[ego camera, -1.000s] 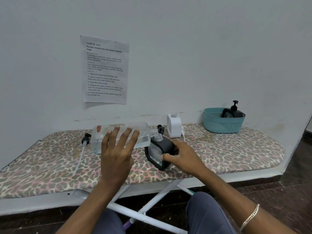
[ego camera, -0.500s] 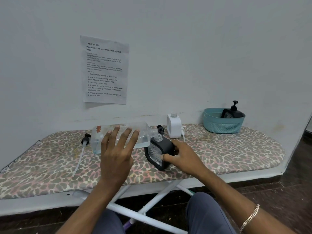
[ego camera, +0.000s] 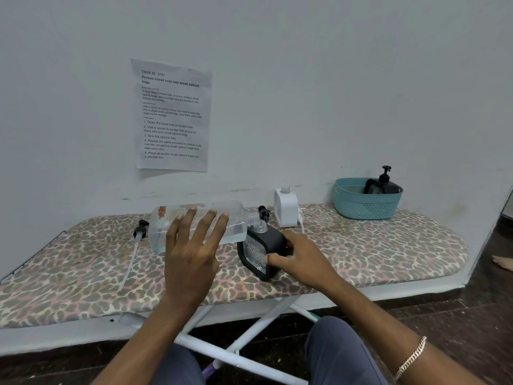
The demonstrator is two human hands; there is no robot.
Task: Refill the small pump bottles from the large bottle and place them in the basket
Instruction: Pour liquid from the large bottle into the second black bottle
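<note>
My left hand grips the large clear bottle, held on its side with its neck over the open mouth of a small black bottle. My right hand holds that black bottle, which leans on the board. A white small bottle without a pump stands behind. One black pump with a white tube lies at the left; another black pump shows behind the neck of the large bottle. The teal basket at the far right holds a black pump bottle.
All of this sits on a leopard-print ironing board against a grey wall. A printed paper sheet is taped to the wall. The board's white legs and my knees are below its front edge.
</note>
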